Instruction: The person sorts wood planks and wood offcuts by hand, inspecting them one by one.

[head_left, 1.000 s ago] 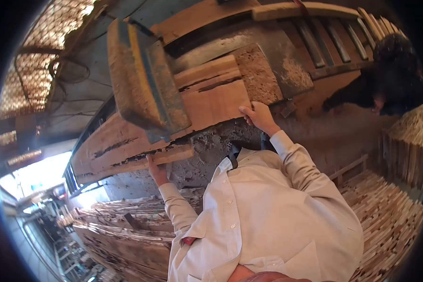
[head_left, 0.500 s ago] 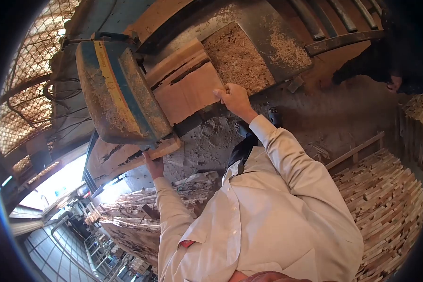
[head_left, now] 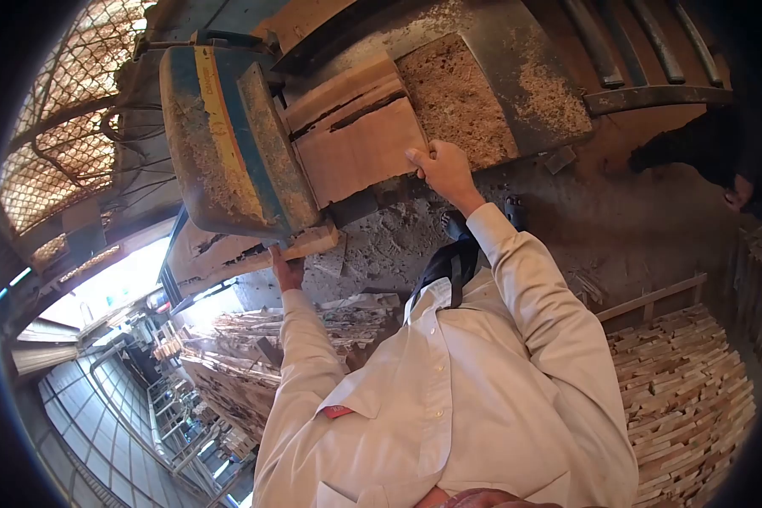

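Observation:
A wide reddish-brown board [head_left: 360,157] with long dark cracks lies on a metal machine bed, its middle hidden beneath a blue machine hood [head_left: 220,140] with a yellow stripe. My right hand [head_left: 444,172] is closed on the board's right end, thumb on top and fingers partly hidden. On the other side of the hood, my left hand [head_left: 288,269] grips the near edge of a cracked wood piece [head_left: 212,254], fingers partly underneath. Whether this piece and the board are one length cannot be seen under the hood. A paler wood end [head_left: 313,243] sticks out beside my left hand.
Sawdust [head_left: 457,97] covers the bed right of the board. Metal rollers [head_left: 597,42] extend at the upper right. A person's hand [head_left: 739,193] and dark clothing show at the far right. Stacked wood strips [head_left: 686,398] stand lower right, and more timber [head_left: 237,364] lies lower left.
The camera view has shifted, so machine and board appear farther right and slightly higher. Both hands keep their holds, and the board shows no clear movement against the hood.

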A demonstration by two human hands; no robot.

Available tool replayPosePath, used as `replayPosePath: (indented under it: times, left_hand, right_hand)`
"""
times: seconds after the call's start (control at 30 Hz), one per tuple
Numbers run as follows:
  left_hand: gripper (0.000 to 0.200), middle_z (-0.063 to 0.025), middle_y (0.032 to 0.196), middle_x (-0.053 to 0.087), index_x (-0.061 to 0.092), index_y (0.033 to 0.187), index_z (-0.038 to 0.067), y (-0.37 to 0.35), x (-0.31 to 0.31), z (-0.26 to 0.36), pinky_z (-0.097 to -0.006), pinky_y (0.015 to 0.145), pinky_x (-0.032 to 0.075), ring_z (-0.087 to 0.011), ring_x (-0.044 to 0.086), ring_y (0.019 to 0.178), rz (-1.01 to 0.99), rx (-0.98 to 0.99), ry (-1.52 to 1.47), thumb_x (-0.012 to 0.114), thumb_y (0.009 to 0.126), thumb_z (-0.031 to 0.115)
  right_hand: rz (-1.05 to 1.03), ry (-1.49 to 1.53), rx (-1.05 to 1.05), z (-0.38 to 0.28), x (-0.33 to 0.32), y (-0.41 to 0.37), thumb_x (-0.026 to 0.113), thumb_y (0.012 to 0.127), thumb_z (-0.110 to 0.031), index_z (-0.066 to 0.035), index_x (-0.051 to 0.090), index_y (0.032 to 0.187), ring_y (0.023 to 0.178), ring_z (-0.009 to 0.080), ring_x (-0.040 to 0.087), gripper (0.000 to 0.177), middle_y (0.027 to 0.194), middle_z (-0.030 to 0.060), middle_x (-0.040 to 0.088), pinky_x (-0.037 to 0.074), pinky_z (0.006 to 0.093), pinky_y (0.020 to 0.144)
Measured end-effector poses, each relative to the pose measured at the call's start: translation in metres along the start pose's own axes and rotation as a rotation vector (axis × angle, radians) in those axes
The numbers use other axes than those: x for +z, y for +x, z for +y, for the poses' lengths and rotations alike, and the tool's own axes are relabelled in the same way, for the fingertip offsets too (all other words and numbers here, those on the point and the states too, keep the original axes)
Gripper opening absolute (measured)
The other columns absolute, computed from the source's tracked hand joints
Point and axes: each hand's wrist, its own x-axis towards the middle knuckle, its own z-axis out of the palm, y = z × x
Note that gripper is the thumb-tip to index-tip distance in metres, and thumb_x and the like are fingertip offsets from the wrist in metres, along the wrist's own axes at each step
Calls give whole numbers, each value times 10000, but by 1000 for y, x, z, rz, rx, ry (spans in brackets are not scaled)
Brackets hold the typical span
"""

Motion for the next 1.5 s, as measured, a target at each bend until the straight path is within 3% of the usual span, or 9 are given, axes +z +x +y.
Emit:
replayPosePath:
  times: [0.2, 0.27, 0.33, 0.53, 0.6, 0.7, 0.93, 1.33, 1.5]
  left_hand:
    - [590, -143, 1401, 577, 475, 1468, 150, 22, -18, -6, -566, 1033, 500, -349, 581, 1253, -51, 26, -22, 512, 1039, 554]
    - [592, -143, 1403, 573, 478, 1462, 147, 14, -20, -12, -570, 1043, 493, -348, 571, 1266, -88, 276, 420, 522, 1036, 554]
    - [595, -140, 1401, 571, 481, 1456, 145, 8, -19, -15, -576, 1051, 486, -348, 562, 1277, -64, 328, 528, 535, 1030, 556]
    - [602, -119, 1382, 580, 511, 1421, 143, 14, -14, -16, -553, 1056, 480, -324, 551, 1282, -25, 224, 222, 583, 1003, 569]
    - [597, -111, 1371, 592, 541, 1393, 132, 13, -6, -14, -527, 1049, 485, -312, 572, 1255, 12, 108, -70, 595, 996, 575]
    - [652, -111, 1338, 615, 564, 1384, 79, 7, -7, -21, -478, 1025, 502, -290, 610, 1196, -14, 261, 150, 612, 981, 590]
    - [773, -161, 1315, 625, 568, 1398, -29, -24, 32, -11, -408, 984, 515, -250, 617, 1137, 301, 223, 177, 614, 968, 612]
    - [721, -161, 1203, 670, 625, 1264, -123, -15, 33, -17, -368, 941, 499, -235, 634, 1042, 364, 311, 114, 643, 978, 540]
    - [697, -142, 1142, 687, 670, 1202, -103, -4, 24, -23, -358, 924, 495, -202, 629, 1005, 405, 257, 77, 645, 972, 555]
  right_hand:
    - [-10, -36, -11, -1, -1, 3, 730, 909, -340, 13, 701, 892, 688, 215, 720, 355, 718, 108, 720, 550, 360, 695]
    - [-8, -61, -28, -1, 0, 5, 726, 911, -353, 12, 702, 890, 697, 222, 720, 367, 715, 110, 719, 549, 366, 703]
    - [-5, -110, -45, -2, 0, 5, 721, 914, -368, 12, 704, 891, 706, 229, 721, 381, 710, 112, 717, 547, 373, 713]
    - [4, -165, -29, -6, 3, 2, 702, 926, -401, 17, 711, 895, 709, 236, 720, 419, 698, 113, 713, 541, 379, 711]
    - [-9, -189, -46, -4, 5, 4, 699, 928, -406, 12, 720, 887, 708, 241, 720, 420, 702, 116, 715, 540, 380, 707]
    - [-27, -293, -37, -9, 2, 4, 692, 926, -451, 0, 736, 875, 723, 248, 723, 456, 712, 112, 718, 539, 394, 715]
    - [-68, -769, -91, -19, -9, 15, 655, 895, -641, -19, 750, 860, 773, 290, 721, 630, 728, 113, 719, 533, 435, 754]
    - [-60, -704, -86, -20, -6, 14, 653, 888, -650, -13, 739, 773, 636, 250, 675, 653, 639, 95, 677, 502, 398, 644]
    - [-82, -685, -56, -26, -3, 7, 676, 922, -575, -7, 698, 711, 554, 144, 599, 607, 576, 45, 612, 443, 322, 536]
